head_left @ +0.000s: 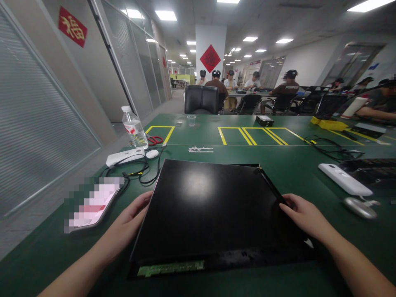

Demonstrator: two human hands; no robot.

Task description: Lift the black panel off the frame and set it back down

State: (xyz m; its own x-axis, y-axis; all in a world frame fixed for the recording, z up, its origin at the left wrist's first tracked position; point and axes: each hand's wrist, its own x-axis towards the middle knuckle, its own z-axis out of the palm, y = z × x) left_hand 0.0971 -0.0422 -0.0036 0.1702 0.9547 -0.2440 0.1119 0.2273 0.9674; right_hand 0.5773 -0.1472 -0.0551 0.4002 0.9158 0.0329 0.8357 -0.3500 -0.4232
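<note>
From the head camera, a dark green table (247, 154) spreads across the view, and a flat black display panel (210, 214) lies at its near side, in front of the person. A green circuit strip (171, 268) runs along part of the panel's near edge, and a black frame (270, 181) shows past its right side. The right hand (305, 212) pinches the right edge, thumb uppermost. The left hand (134, 214) curls against the left edge; its fingertips are hidden, so I cannot tell how firmly it grips.

Left of the panel are a partly pixelated smartphone (95, 210), a black cable (148, 181), a water bottle (135, 130) and red-handled scissors (155, 140). White scraps (201, 149) lie beyond the panel, with yellow tape outlines (244, 136) and a clear plastic cup (192, 121) farther off. A long white device (346, 179) sits to the right.

In the room, a black office chair (201, 100) stands at the far side. Behind it, people (286, 90) sit at other tables beneath ceiling lights (166, 15). A red diamond poster (210, 58) hangs on a white pillar (211, 35); glass partitions (40, 115) line the left.
</note>
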